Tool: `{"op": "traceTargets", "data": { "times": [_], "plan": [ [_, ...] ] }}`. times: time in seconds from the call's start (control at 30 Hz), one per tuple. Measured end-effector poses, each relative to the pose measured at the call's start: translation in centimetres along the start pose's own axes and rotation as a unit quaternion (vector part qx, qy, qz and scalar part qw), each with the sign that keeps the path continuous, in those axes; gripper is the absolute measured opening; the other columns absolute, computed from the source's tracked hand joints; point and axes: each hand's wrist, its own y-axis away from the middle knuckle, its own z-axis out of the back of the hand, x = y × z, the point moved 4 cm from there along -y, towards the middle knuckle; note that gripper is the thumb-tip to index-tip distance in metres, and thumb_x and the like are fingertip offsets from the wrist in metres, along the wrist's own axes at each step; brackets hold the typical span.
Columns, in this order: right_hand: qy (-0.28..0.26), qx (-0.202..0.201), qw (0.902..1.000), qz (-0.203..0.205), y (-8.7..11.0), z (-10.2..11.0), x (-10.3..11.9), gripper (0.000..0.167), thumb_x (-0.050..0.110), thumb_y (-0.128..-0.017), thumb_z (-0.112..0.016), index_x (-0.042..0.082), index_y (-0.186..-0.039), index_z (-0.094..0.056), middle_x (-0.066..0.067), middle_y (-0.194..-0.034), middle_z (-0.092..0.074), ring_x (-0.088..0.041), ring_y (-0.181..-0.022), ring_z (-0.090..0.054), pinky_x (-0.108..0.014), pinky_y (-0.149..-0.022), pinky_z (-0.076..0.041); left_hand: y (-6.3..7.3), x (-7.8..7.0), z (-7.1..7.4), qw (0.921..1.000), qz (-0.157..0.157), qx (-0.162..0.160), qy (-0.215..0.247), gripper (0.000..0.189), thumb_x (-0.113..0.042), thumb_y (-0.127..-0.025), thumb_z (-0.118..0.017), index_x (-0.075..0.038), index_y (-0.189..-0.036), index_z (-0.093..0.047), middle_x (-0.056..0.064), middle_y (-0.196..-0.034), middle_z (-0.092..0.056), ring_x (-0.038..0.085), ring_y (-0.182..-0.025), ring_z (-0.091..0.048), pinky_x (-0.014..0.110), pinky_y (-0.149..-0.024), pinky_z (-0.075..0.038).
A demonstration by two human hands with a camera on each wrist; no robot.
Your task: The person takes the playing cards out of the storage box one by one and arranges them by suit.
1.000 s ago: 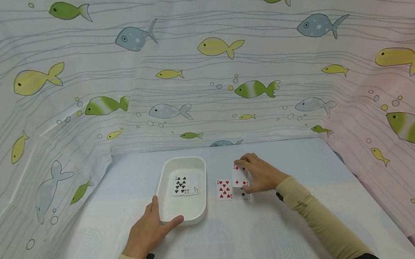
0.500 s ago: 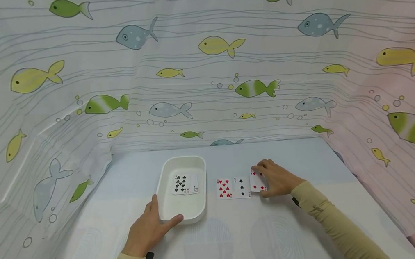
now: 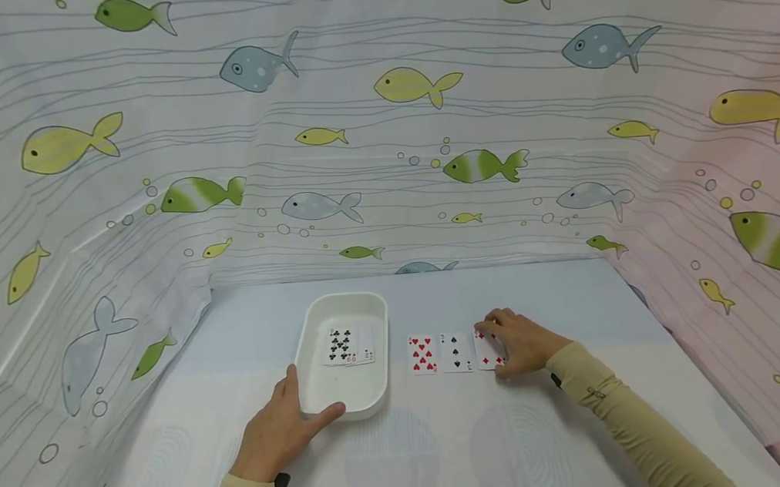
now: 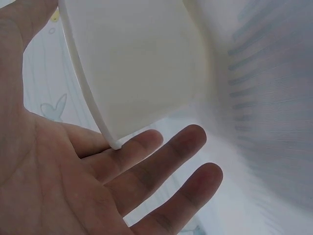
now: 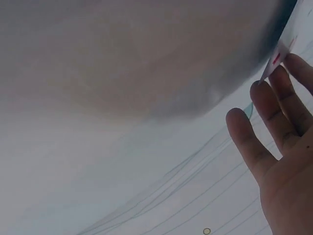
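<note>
Right hand point(image 3: 522, 342) has carried the diamond card point(image 3: 486, 349) across: a second ago it hung over the spade card point(image 3: 456, 352), covering much of it. Half a second ago it was out to the right of that card; now it is slightly further right and lower, roughly level with the others. So the row reads heart card point(image 3: 423, 354), spade card, diamond card, left to right, each just beside the next, spade face fully uncovered.

Right hand's grip: clamped on the diamond card, fingers at the far edge, thumb at the near edge. Hand hides part of the card's right side; can't tell if it lies fully flat on the desk point(image 3: 247, 364). Placing looks nearly finished, judging by the alignment; the card just isn't released.

Left hand point(image 3: 277, 435) unchanged: grip apart, thumb along the near end of the white tray point(image 3: 340, 391), fingers on its left side. Tray hasn't visibly shifted, likely steadied by that hand. Inside, a club card point(image 3: 339, 346) overlaps with another card point(image 3: 366, 346) to its right; exact count unclear. Those look undisturbed, so work in hand stands at three cards out on the desk, others in the tray.
</note>
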Motion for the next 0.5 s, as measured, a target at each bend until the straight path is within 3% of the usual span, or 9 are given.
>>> {"op": "traceTargets", "data": {
  "times": [0.5],
  "plan": [
    [-0.009,0.010,0.9999,0.004,0.09,-0.37,0.16,0.082,0.030,-0.069,-0.074,0.003,-0.144,-0.053,-0.014,-0.131,-0.050,-0.029,-0.113,-0.050,-0.050,-0.096,-0.046,0.14,-0.12,0.21,1.0000,-0.004,0.000,0.000,0.128,-0.084,-0.081,-0.056,0.011,-0.157,-0.016,0.031,-0.151,-0.040,0.044,-0.125,-0.056,0.057,-0.093,-0.048]
  ]
}}
